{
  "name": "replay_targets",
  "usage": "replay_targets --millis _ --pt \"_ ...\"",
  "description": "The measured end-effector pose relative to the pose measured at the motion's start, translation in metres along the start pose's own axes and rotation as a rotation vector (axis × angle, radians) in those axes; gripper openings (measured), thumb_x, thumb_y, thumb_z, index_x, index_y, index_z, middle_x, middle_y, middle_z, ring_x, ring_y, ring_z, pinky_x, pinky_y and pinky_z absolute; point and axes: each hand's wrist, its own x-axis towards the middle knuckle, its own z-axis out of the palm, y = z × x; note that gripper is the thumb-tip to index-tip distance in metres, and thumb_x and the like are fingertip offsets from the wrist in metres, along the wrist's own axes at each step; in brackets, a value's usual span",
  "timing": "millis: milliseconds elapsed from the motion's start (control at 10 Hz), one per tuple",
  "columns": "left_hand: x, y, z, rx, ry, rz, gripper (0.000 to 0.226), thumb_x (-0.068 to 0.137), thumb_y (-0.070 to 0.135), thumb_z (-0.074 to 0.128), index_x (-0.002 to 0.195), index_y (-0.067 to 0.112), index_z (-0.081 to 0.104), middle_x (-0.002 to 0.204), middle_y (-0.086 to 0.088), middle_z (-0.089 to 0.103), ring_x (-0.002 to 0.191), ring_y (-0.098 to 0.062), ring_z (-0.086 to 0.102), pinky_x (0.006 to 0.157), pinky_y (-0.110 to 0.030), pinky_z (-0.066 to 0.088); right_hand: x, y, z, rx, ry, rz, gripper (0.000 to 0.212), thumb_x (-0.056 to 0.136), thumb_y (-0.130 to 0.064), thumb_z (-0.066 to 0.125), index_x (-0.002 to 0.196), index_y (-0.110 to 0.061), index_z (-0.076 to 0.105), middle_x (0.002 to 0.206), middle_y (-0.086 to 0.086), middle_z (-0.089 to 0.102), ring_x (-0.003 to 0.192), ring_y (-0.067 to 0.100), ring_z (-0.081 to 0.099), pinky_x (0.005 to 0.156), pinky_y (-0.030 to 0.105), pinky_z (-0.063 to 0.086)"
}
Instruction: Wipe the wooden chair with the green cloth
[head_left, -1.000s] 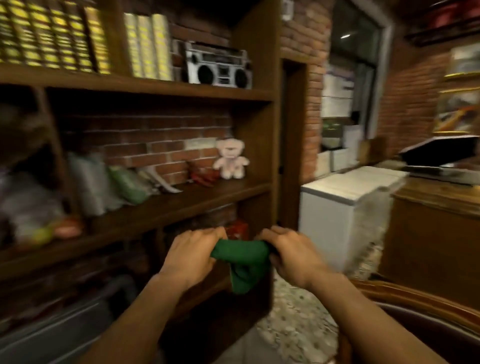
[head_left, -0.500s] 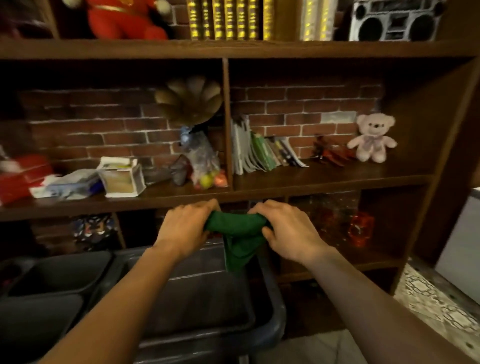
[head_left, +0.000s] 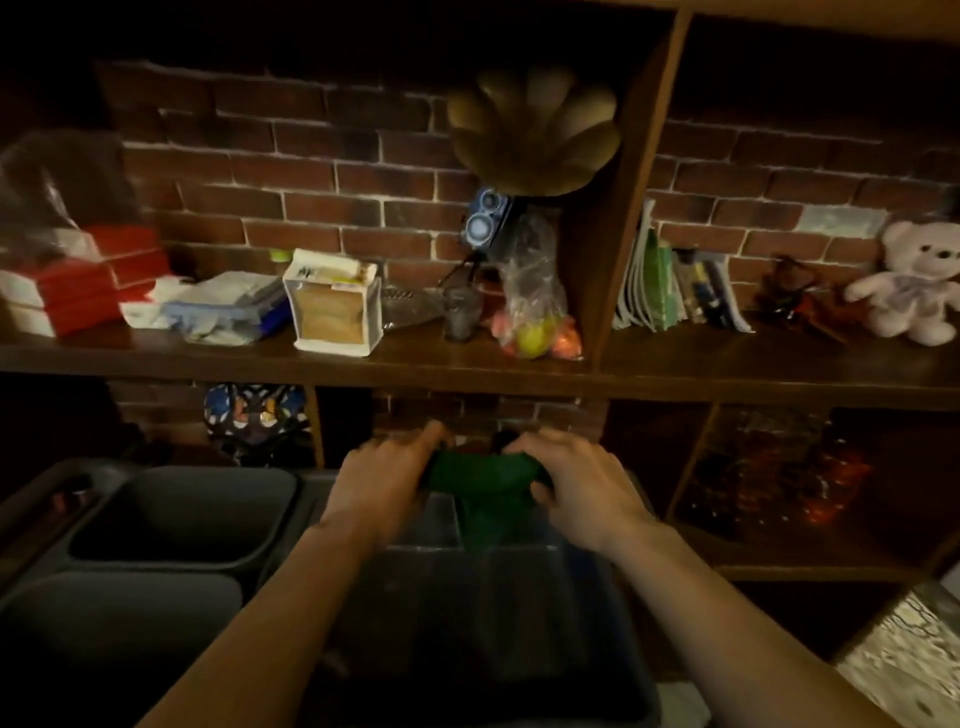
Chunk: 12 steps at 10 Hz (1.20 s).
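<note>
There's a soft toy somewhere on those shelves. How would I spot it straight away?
Find the long wooden shelf against the brick wall and follow it to its far right end. Past the row of leaning books sits the teddy bear, upright, the only pale, plush thing there.

Green cloth (head_left: 485, 486): soft woven fabric, matt, creased where it is bunched. Shelf board (head_left: 467, 371): dark wood with a smooth, low-sheen finish. Back wall (head_left: 311, 171): rough red brick with pale mortar joints. Grey bins (head_left: 176, 519): smooth moulded plastic, matt to satin. Fruit bag (head_left: 535, 291): thin clear plastic film, glossy and wrinkled. Teddy bear (head_left: 914, 283): pale plush fabric, fuzzy. Floor patch (head_left: 904, 654): patterned, slightly glossy.
</note>
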Motion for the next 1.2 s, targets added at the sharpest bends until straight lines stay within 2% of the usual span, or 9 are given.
replay_targets --millis 100,200,300,500,600,700,900,1000,1200 --pt "-0.010 -0.025 0.031 -0.045 -0.087 -0.040 0.048 0.084 0.022 0.069 0.114 0.037 0.035 0.111 0.004 0.067 0.094 -0.027 0.069 0.070 -0.038 0.051 0.010 -0.003 0.039 0.030 -0.078 0.021 0.043 0.086 -0.013 0.063 0.120 -0.038 0.056 0.122 -0.005 0.059 0.114 0.023 0.057 0.086 0.044 0.052" --pt "-0.018 -0.041 0.070 -0.049 -0.207 -0.109 0.050 0.083 0.023 0.067 0.115 0.037 0.032 0.111 -0.001 0.069 0.094 -0.031 0.069 0.074 -0.041 0.051 0.012 0.002 0.084 0.051 -0.164 0.065 0.043 0.085 -0.015 0.066 0.120 -0.039 0.056 0.126 -0.008 0.061 0.117 0.021 0.058 0.091 0.042 0.051" --pt "-0.034 -0.043 0.104 -0.042 -0.284 -0.139 0.047 0.080 0.023 0.065 0.115 0.036 0.036 0.108 -0.003 0.070 0.096 -0.034 0.068 0.071 -0.039 0.044 0.005 0.015 0.120 0.048 -0.246 0.100 0.042 0.085 -0.019 0.067 0.119 -0.041 0.054 0.127 -0.008 0.061 0.117 0.022 0.059 0.088 0.042 0.052" --pt "-0.076 -0.042 0.187 -0.077 -0.557 -0.261 0.042 0.086 0.021 0.060 0.120 0.038 0.041 0.110 -0.003 0.071 0.100 -0.031 0.069 0.078 -0.037 0.045 -0.032 0.038 0.203 0.134 -0.457 0.161 0.039 0.084 -0.023 0.067 0.116 -0.041 0.054 0.122 -0.008 0.061 0.110 0.025 0.063 0.085 0.038 0.053" --pt "-0.084 -0.039 0.214 -0.095 -0.632 -0.286 0.038 0.090 0.024 0.061 0.121 0.037 0.044 0.110 -0.001 0.070 0.100 -0.027 0.068 0.075 -0.034 0.036 -0.047 0.048 0.233 0.158 -0.500 0.186 0.038 0.085 -0.019 0.068 0.116 -0.039 0.057 0.122 -0.006 0.062 0.109 0.025 0.064 0.084 0.038 0.053" --pt "-0.092 -0.037 0.240 -0.087 -0.702 -0.276 0.042 0.090 0.021 0.062 0.125 0.036 0.045 0.115 -0.001 0.069 0.101 -0.028 0.068 0.075 -0.035 0.040 -0.059 0.057 0.258 0.182 -0.562 0.218 0.044 0.086 -0.013 0.065 0.121 -0.037 0.058 0.124 -0.004 0.062 0.111 0.025 0.062 0.085 0.036 0.052" --pt "-0.110 -0.036 0.278 -0.107 -0.842 -0.319 0.044 0.102 0.030 0.047 0.143 0.045 0.041 0.146 0.005 0.053 0.121 -0.028 0.061 0.096 -0.043 0.049 -0.074 0.071 0.290 0.189 -0.689 0.248 0.057 0.089 -0.009 0.059 0.138 -0.037 0.051 0.138 -0.001 0.054 0.124 0.028 0.054 0.097 0.040 0.051" --pt "-0.111 -0.033 0.284 -0.168 -0.958 -0.332 0.050 0.103 0.042 0.044 0.152 0.043 0.032 0.157 0.005 0.041 0.134 -0.027 0.050 0.104 -0.040 0.041 -0.074 0.077 0.294 0.238 -0.770 0.253 0.052 0.095 -0.017 0.057 0.143 -0.034 0.052 0.148 -0.002 0.048 0.130 0.028 0.051 0.103 0.040 0.047" --pt "-0.096 -0.027 0.274 -0.132 -0.926 -0.346 0.052 0.099 0.056 0.040 0.149 0.041 0.038 0.154 0.004 0.045 0.136 -0.025 0.047 0.103 -0.040 0.041 -0.064 0.085 0.277 0.274 -0.702 0.294 0.045 0.096 -0.034 0.056 0.140 -0.034 0.052 0.139 0.002 0.054 0.125 0.029 0.054 0.099 0.039 0.049"
